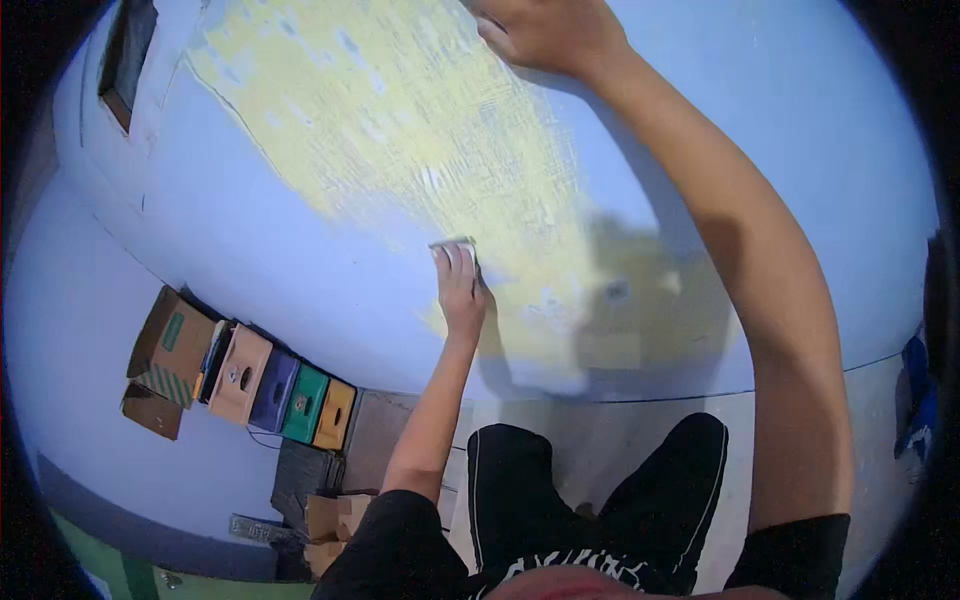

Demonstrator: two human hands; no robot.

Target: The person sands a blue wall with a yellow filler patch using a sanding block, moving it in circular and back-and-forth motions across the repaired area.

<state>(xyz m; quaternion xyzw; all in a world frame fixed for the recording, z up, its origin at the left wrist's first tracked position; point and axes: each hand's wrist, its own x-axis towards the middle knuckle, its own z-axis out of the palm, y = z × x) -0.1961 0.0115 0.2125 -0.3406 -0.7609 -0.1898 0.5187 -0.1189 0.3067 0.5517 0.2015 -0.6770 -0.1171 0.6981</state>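
Note:
In front of me stands a pale blue wall (787,105) with a large, rough yellowish patch (405,127) of worn or scraped paint. My left hand (460,296) grips a small flat pad (470,246), pale with a darker edge, and presses it to the wall at the patch's lower edge. What the pad is made of is unclear. Higher up, at the top edge of the view, my right hand (555,37) rests against the wall by the patch. Its fingertips are cut off, so anything under them is hidden.
At the left stand a drawer unit (274,394) with coloured fronts and an open cardboard box (176,337). More cardboard (326,517) lies near my left elbow. A framed opening (129,64) is at the upper left. Blue cloth (915,390) shows at the right rim.

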